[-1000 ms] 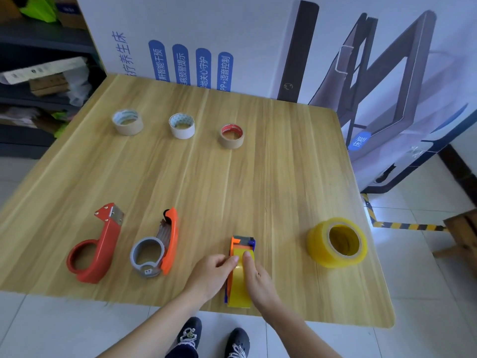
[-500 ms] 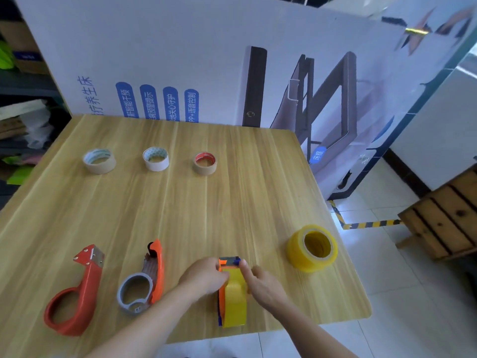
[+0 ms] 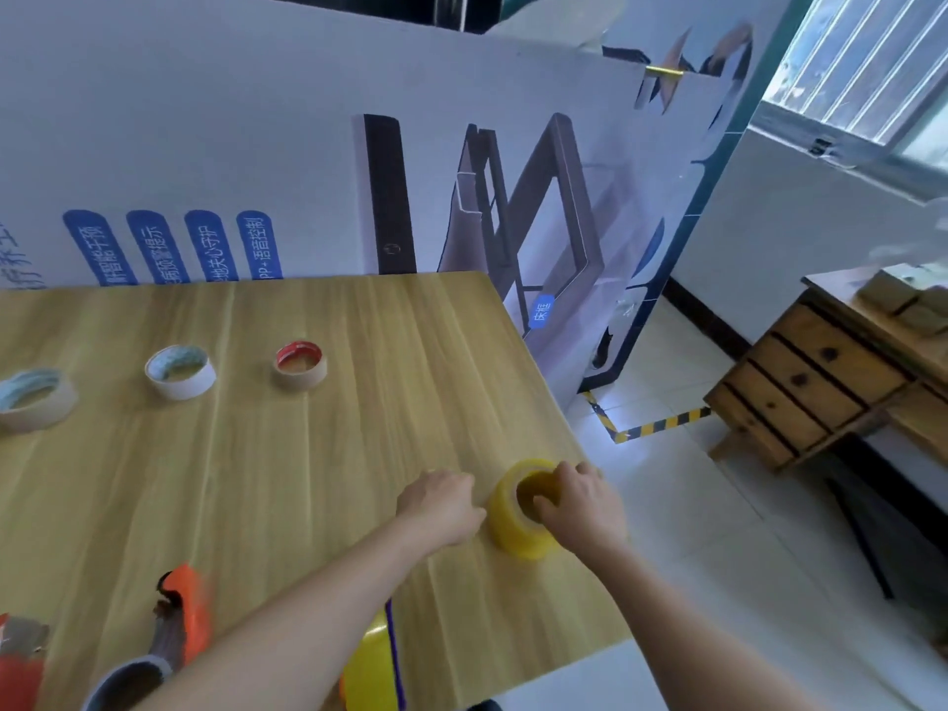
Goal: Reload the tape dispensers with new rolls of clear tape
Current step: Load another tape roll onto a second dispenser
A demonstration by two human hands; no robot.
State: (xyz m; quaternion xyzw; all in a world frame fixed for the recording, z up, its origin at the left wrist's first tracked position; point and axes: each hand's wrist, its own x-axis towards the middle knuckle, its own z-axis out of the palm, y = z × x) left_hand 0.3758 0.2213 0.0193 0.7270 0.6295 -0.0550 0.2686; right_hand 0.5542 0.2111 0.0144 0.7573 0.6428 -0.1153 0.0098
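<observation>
Head view: at the near edge of the table (image 3: 308,479) I'm seeing a loaded dispenser (image 3: 369,669) with yellow tape on it, partly hidden under my left forearm. Left of it an orange dispenser (image 3: 184,608) with a grey ring is lying blurred, and a red dispenser (image 3: 18,674) is showing at the left frame edge.

Further in, near the table's right edge, the yellow roll (image 3: 513,541) is lying flat on the wood. My right hand (image 3: 585,505) is gripping it from the right, thumb dipping into the core and fingers curling over the far rim. My left hand (image 3: 441,508) is sitting on the table just left of the roll, knuckles up. Its fingers are tucking under out of sight, so I cannot tell whether it is holding anything or touching the roll.

Far across the table three smaller rolls are lying flat in a row, well apart from my hands: a red-cored roll (image 3: 300,364) on the right, a white roll (image 3: 179,372) in the middle and a pale roll (image 3: 31,397) at the left edge.

Behind the table a printed board (image 3: 256,120) is standing upright. On the right, wooden drawers (image 3: 800,382) are standing on the tiled floor.
</observation>
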